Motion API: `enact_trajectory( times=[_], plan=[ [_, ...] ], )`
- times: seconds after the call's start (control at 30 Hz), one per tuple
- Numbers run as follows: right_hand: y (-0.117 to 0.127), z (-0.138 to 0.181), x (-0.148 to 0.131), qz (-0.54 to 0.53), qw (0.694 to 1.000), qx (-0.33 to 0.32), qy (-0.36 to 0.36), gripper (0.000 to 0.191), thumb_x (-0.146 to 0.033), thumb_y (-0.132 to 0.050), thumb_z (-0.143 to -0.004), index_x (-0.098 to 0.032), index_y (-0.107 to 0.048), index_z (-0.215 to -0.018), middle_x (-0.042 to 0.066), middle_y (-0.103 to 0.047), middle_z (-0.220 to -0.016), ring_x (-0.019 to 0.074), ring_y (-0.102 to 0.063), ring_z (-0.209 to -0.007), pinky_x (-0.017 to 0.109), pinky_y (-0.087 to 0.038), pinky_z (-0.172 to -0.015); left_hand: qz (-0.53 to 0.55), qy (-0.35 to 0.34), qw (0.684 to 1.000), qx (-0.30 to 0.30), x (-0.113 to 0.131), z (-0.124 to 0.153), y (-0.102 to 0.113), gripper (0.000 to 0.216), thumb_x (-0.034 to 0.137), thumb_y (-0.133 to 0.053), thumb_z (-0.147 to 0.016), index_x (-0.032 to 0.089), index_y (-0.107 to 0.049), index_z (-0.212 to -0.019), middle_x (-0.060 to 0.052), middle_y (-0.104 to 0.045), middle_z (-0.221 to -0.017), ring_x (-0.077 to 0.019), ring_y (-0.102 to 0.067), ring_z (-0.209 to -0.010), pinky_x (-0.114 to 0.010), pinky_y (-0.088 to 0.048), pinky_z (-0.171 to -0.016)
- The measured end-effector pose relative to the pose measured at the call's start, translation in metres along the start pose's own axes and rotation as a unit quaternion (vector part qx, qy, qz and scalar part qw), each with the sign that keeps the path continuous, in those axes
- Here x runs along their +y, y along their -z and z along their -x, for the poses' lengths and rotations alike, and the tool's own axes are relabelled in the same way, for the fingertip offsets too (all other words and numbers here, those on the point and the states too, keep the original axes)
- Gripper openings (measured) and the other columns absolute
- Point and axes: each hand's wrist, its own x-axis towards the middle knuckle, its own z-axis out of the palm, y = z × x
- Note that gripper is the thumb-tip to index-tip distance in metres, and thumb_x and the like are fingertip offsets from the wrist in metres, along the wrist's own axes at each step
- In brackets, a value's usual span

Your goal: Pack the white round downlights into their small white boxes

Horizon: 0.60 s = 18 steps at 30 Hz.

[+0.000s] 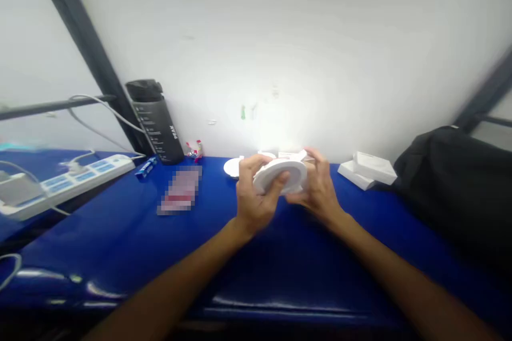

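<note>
A white round disc-shaped piece [292, 176] is held up above the blue table, tilted, with a greyish inner circle facing me. My left hand [258, 192] is closed on its left side, thumb pressed on the flat face. On its right edge is my right hand [320, 186], fingers curled and closed around the rim. What lies behind the disc is partly hidden. Just left of my hands another white disc [231, 168] rests on the table near the wall. Behind my fingers, one more white round piece [266, 154] and a pale box [286, 155] show in part.
Two white boxes [374, 167] lie stacked at the right, beside a black bag [460, 186]. At the left stand a dark bottle [156, 128], a blue small pack [146, 168], a blurred-out flat item [181, 190] and a power strip [104, 165] with cables.
</note>
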Motion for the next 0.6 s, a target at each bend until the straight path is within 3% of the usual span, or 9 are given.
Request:
enact_trajectory(
  times=[0.1, 0.2, 0.3, 0.43, 0.6],
  plan=[
    [0.000, 0.001, -0.003, 0.003, 1.000, 0.012, 0.025, 0.073, -0.039, -0.083, -0.078, -0.028, -0.047, -0.141, 0.020, -0.037, -0.157, 0.0417, -0.047, -0.141, 0.064, -0.050, -0.111, 0.038, -0.025, 0.998, -0.036, -0.002, 0.005, -0.005, 0.028, 0.043, -0.049, -0.109, 0.029, -0.034, -0.128, -0.011, -0.069, -0.128, -0.0222, -0.070, -0.121, -0.046, -0.057, -0.105],
    [0.002, 0.000, -0.003, 0.006, 1.000, 0.014, -0.006, 0.079, -0.037, -0.084, -0.076, -0.025, -0.048, -0.144, 0.021, -0.037, -0.155, 0.0430, -0.045, -0.143, 0.065, -0.050, -0.112, 0.045, -0.012, 0.997, -0.054, -0.006, 0.007, -0.009, 0.026, 0.038, -0.045, -0.110, 0.030, -0.032, -0.131, -0.013, -0.062, -0.136, -0.0232, -0.064, -0.129, -0.051, -0.052, -0.111],
    [0.002, 0.000, 0.000, -0.011, 0.999, 0.018, -0.046, 0.088, -0.035, -0.087, -0.070, -0.023, -0.047, -0.148, 0.022, -0.035, -0.154, 0.0433, -0.045, -0.143, 0.063, -0.051, -0.112, 0.048, -0.011, 0.996, -0.068, -0.016, 0.008, -0.012, 0.027, 0.035, -0.046, -0.110, 0.029, -0.031, -0.132, -0.013, -0.059, -0.138, -0.0224, -0.061, -0.130, -0.049, -0.052, -0.110],
    [0.002, 0.001, 0.003, -0.030, 0.999, 0.015, -0.042, 0.096, -0.035, -0.088, -0.069, -0.023, -0.042, -0.153, 0.021, -0.033, -0.153, 0.0428, -0.047, -0.142, 0.064, -0.051, -0.113, 0.062, -0.020, 0.995, -0.076, -0.031, 0.010, -0.014, 0.030, 0.035, -0.048, -0.110, 0.029, -0.029, -0.133, -0.013, -0.054, -0.139, -0.0183, -0.064, -0.121, -0.042, -0.057, -0.102],
    [0.004, 0.000, 0.002, -0.018, 1.000, 0.015, -0.016, 0.079, -0.030, -0.089, -0.068, -0.026, -0.054, -0.139, 0.018, -0.036, -0.154, 0.0429, -0.046, -0.142, 0.065, -0.048, -0.115, 0.039, 0.011, 0.997, -0.072, -0.038, 0.010, -0.011, 0.032, 0.038, -0.048, -0.109, 0.029, -0.031, -0.135, -0.012, -0.054, -0.137, -0.0183, -0.066, -0.113, -0.039, -0.059, -0.094]
  ],
)
